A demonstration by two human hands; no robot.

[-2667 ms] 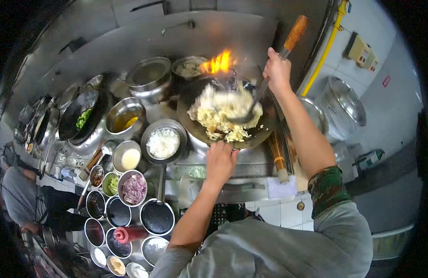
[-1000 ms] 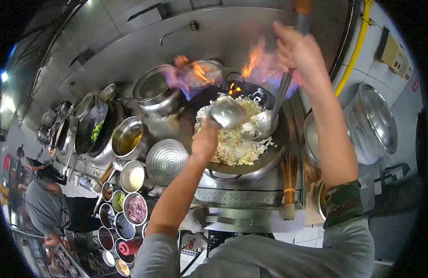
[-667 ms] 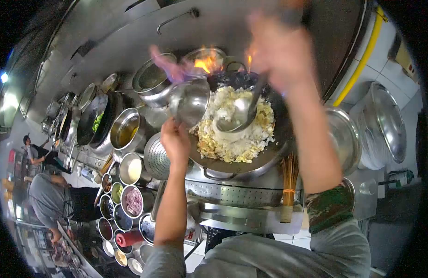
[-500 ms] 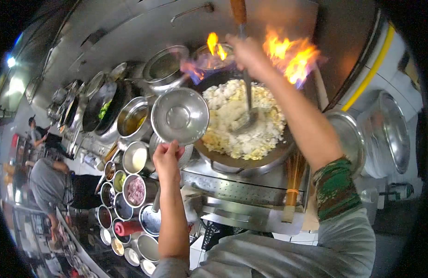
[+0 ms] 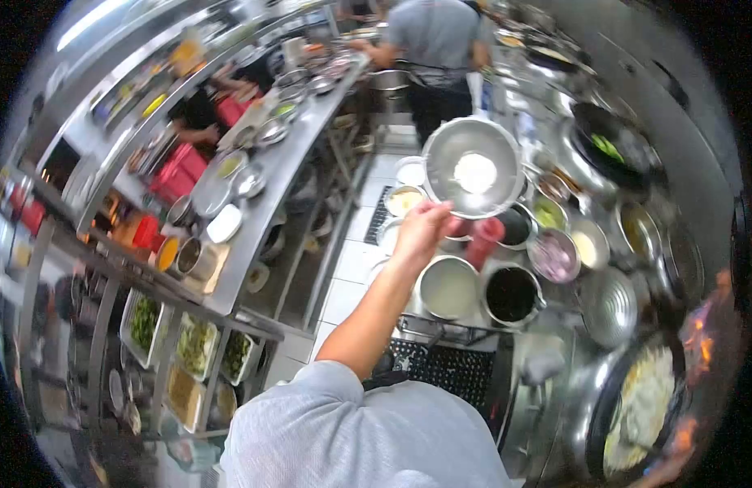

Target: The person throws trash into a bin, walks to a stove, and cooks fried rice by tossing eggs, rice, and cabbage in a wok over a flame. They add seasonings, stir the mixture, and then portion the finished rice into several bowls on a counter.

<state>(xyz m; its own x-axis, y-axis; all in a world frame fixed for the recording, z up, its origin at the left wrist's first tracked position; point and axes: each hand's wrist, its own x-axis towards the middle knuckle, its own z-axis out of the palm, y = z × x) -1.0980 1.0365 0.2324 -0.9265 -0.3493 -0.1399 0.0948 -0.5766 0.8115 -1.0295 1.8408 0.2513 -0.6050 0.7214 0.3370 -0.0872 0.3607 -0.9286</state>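
My left hand (image 5: 426, 231) pinches the near rim of an empty metal bowl (image 5: 474, 167), held tilted above several food containers. Pale chopped food (image 5: 646, 400) fills much of the wok (image 5: 601, 443) at the lower right. A spatula (image 5: 633, 437) rests in that food. At the bottom right edge, my right hand (image 5: 684, 462) is blurred and partly cut off, closed around the spatula's handle. Flames (image 5: 701, 346) rise beside the wok.
Below the bowl stand a pot of pale liquid (image 5: 449, 288), a pot of dark liquid (image 5: 511, 294), a red bottle (image 5: 483, 242) and a bowl of pink meat (image 5: 553, 255). A perforated ladle (image 5: 609, 307) lies nearby. A person (image 5: 438, 57) stands ahead; a steel counter (image 5: 293, 154) runs left.
The view has swung left. My left hand has carried the bowl away from the wok, over the containers. The wok and my right hand now sit at the lower right edge.
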